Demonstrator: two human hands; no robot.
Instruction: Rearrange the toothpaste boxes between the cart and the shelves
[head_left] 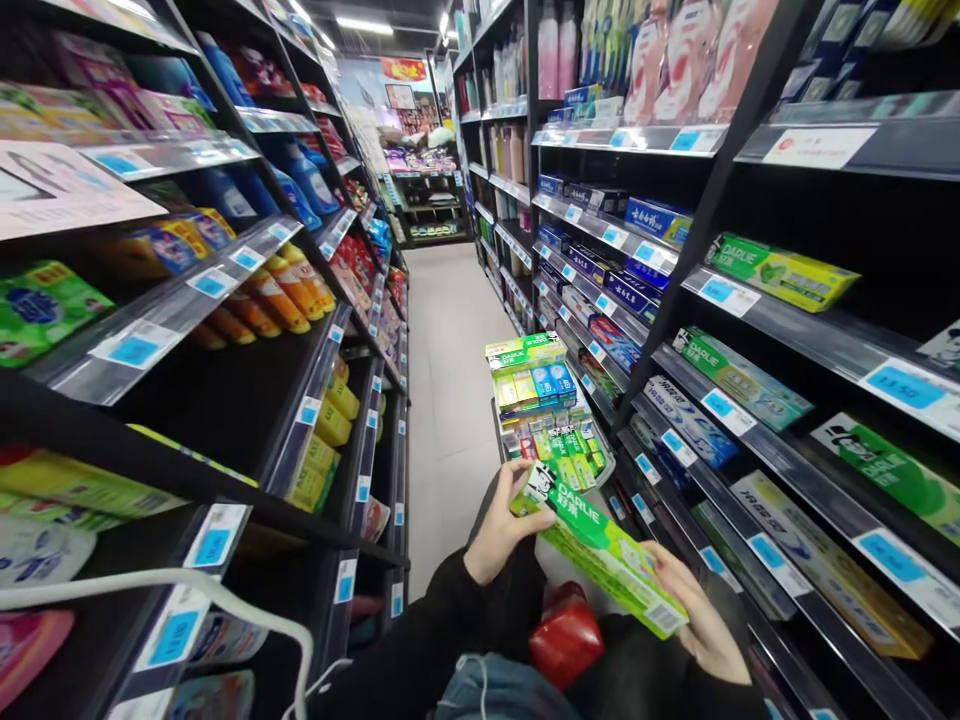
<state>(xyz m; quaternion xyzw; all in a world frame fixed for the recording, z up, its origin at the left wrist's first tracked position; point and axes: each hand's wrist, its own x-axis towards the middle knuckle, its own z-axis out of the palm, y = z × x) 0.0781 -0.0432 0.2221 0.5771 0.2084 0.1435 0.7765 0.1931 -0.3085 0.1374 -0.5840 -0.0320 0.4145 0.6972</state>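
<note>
Between my two hands I hold a long green toothpaste box (600,550) marked DARLIE, tilted down to the right over my lap. My left hand (502,525) grips its left end, thumb across the front and fingers behind. Around the right end, near the barcode, my right hand (694,610) is closed; part of its fingers lies behind the box. Just beyond stands an open crate (607,465) filled with several toothpaste boxes in green, yellow and blue. A DARLIE box (525,350) lies across the top of its far stack.
Shelves with toothpaste boxes (780,272) rise close on my right. Shelves with yellow soap packs (315,470) and bottles line the left. A tiled aisle floor (442,320) runs ahead. A white cable (225,590) loops at lower left; a red bag-like object (566,635) sits below the box.
</note>
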